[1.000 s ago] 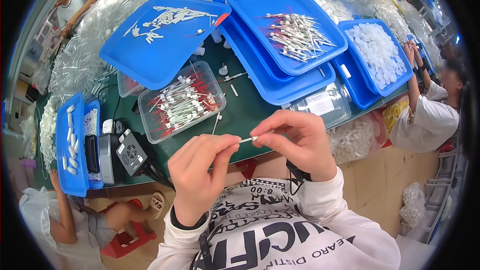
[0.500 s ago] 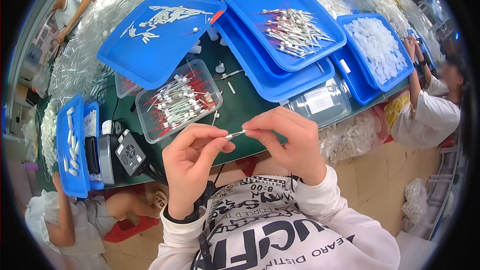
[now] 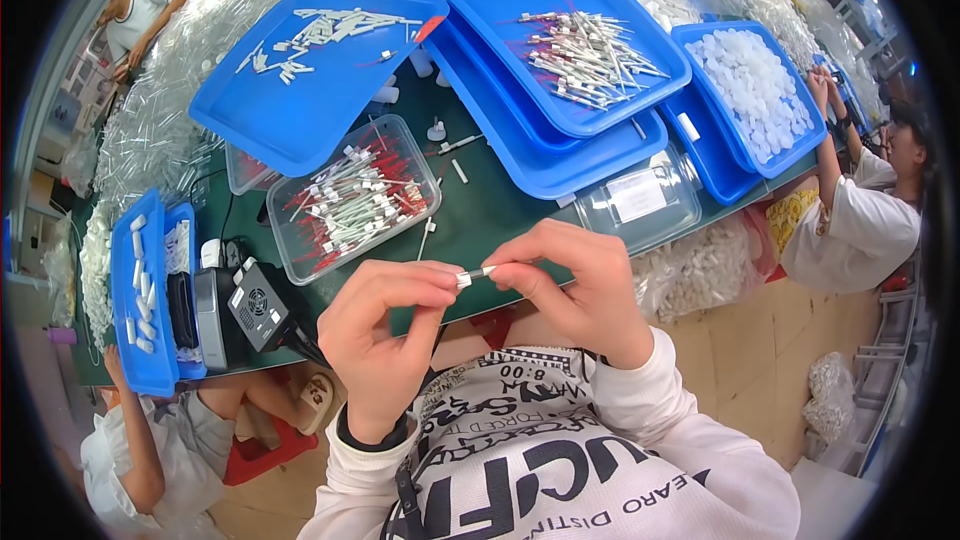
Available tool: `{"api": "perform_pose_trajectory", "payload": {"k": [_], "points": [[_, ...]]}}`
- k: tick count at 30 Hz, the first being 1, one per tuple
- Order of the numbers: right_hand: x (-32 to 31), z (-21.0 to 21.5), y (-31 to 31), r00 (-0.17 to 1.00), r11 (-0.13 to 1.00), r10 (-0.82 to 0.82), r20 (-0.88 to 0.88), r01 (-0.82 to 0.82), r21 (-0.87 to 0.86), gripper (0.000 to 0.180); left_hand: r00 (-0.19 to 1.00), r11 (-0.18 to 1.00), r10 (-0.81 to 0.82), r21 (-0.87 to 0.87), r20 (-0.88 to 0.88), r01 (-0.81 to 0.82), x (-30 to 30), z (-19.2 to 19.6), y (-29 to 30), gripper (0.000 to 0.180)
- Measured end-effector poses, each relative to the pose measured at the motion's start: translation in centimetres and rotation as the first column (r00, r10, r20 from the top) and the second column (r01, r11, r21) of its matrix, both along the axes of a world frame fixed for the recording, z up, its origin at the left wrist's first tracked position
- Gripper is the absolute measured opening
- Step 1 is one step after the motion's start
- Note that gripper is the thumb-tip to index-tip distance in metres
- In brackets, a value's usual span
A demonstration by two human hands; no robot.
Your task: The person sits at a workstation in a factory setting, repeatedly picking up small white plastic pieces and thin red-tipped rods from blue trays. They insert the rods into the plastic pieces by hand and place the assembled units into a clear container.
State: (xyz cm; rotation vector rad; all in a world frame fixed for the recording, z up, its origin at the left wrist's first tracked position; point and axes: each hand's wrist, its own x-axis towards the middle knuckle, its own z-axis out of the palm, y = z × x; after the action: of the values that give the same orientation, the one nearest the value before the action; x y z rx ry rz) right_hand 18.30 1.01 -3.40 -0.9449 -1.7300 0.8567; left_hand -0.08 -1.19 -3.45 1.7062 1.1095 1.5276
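Left hand [image 3: 370, 340] and right hand [image 3: 582, 292] pinch a thin rod [image 3: 477, 273] between them.

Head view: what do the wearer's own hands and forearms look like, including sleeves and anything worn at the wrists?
The left hand and right hand are bare, without gloves. Both forearms are in loose, off-white long sleeves. A black band circles the left wrist at the sleeve's end; whether it is a separate band or cuff trim is unclear.
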Motion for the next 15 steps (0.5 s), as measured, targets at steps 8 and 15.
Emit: {"api": "perform_pose_trajectory", "payload": {"k": [8, 15], "points": [[0.83, 0.38, -0.24, 0.997, 0.998, 0.015, 0.07, -0.02, 0.066, 0.009, 0.991, 0.994, 0.008, 0.113, -0.13, 0.007, 0.02, 0.32, -0.15, 0.017], [0.48, -0.18, -0.45, 0.998, 0.968, -0.055, 0.041, 0.044, 0.246, 0.013, 0.994, 0.997, -0.032, 0.066, -0.103, 0.039, 0.08, 0.25, -0.19, 0.017]]}}
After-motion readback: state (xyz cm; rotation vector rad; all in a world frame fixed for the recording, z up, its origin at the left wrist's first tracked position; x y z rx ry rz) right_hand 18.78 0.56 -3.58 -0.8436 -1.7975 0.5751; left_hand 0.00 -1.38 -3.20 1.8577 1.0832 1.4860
